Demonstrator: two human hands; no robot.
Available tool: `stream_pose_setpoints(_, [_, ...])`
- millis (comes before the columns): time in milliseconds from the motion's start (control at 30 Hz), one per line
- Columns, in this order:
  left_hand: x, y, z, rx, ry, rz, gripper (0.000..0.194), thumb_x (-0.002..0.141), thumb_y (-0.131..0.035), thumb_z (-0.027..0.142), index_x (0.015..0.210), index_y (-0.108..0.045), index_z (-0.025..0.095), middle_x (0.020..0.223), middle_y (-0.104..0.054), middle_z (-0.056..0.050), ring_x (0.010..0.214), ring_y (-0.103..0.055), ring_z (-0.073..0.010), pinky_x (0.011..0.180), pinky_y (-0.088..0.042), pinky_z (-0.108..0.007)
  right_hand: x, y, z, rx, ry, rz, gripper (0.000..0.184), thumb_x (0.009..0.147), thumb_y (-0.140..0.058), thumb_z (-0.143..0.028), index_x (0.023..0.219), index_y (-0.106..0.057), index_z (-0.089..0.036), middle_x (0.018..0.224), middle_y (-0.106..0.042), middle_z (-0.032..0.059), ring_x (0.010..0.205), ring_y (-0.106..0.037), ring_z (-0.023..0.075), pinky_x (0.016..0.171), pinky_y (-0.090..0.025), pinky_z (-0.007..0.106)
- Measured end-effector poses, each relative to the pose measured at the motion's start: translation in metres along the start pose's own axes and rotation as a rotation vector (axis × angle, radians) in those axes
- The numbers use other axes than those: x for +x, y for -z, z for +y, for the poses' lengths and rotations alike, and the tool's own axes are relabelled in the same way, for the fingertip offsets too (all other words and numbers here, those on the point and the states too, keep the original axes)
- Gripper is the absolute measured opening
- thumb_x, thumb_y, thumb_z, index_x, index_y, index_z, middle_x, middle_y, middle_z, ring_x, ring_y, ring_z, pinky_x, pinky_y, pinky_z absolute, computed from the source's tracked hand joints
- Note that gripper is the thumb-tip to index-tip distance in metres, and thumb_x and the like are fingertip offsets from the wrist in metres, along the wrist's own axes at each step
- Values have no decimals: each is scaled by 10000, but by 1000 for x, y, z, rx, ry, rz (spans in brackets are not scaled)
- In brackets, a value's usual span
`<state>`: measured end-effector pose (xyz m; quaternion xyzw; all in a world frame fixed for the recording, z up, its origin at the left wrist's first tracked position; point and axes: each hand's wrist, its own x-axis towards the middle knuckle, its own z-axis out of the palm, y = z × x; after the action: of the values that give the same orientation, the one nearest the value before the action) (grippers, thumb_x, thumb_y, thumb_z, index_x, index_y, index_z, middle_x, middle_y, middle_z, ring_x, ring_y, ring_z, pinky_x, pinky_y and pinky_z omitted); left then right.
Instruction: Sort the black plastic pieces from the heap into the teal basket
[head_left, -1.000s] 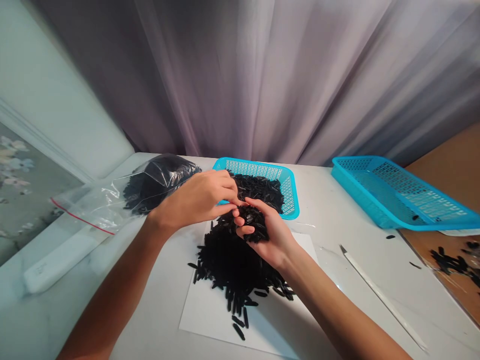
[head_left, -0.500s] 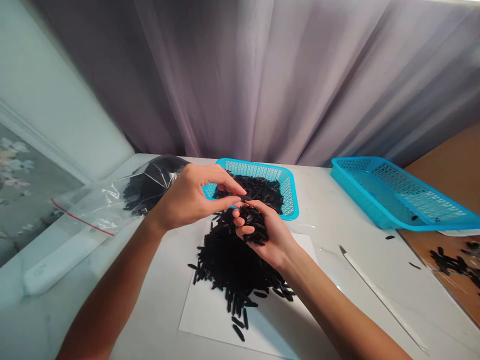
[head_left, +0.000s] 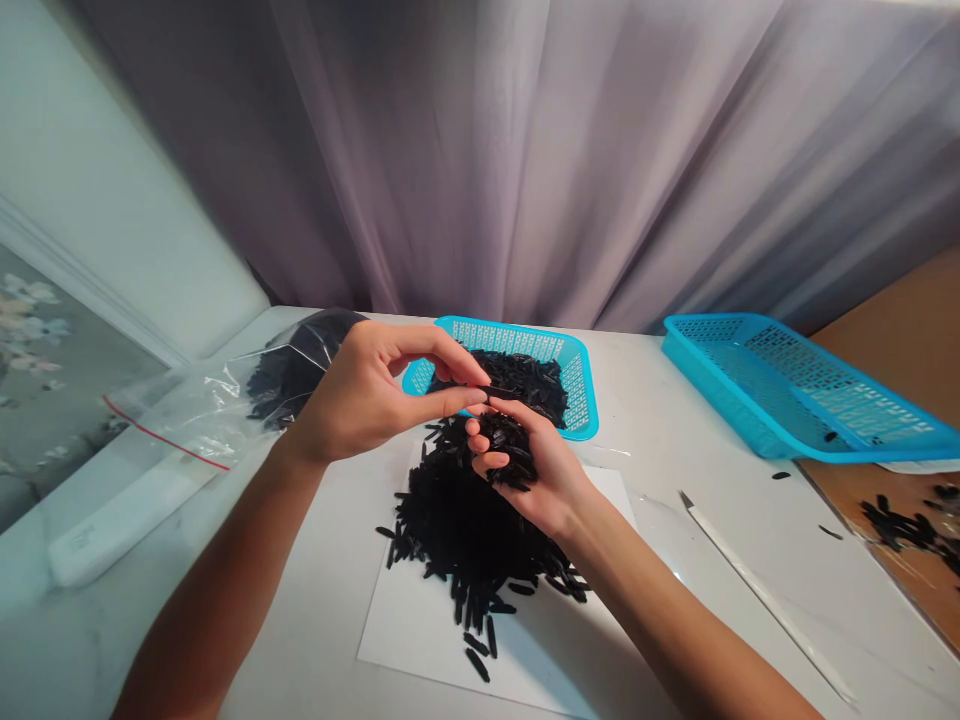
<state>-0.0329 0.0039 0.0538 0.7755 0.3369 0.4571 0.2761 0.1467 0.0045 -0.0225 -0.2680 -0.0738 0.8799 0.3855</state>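
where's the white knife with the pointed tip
In the head view, the white knife lies on the tabletop at the right, just beyond the right forearm and below the right-hand blue basket.

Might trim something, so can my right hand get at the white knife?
Probably yes: the white knife lies uncovered to the right, though the right hand is holding a clump of black pieces.

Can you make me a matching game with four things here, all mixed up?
1. Right hand
2. Clear bag
3. White paper
4. Thin white tool

A. Under the black pile
B. Lying to the right of the paper
C. Cupping a bunch of black pieces
D. Has a red strip

Pairs: 1-C, 2-D, 3-A, 4-B.
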Motion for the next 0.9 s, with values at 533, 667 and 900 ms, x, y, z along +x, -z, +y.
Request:
stream_pose_setpoints(533, [-1,0,4,-123,-65,49,144,751,-847,141,837,-772,230,765,-751,11,752,-683,-130,677,-569,-264,-1,-2,1,-12,9,13,201,944,-506,-194,889,-651,-66,711,-582,78,553,-510,96,385,-416,126])
stream_pose_setpoints(667, [-1,0,4,-132,-56,43,128,759,-842,147,830,-768,222,765,-752,6,758,-690,-132,683,-570,-266,-1,-2,0,-14,4,14,186,945,-506,-194,898,-646,-82,709,-590,75,551,-508,99,379,-421,126])
stream_pose_setpoints(900, [-1,0,5,-139,-53,35,143,764,-839,157,833,-771,263,762,-751,19,747,-690,-143,675,-581,-292,0,0,1,-9,-1,7,175,941,-511,-193,891,-641,-89,702,-596,77,546,-515,99,379,-415,123])
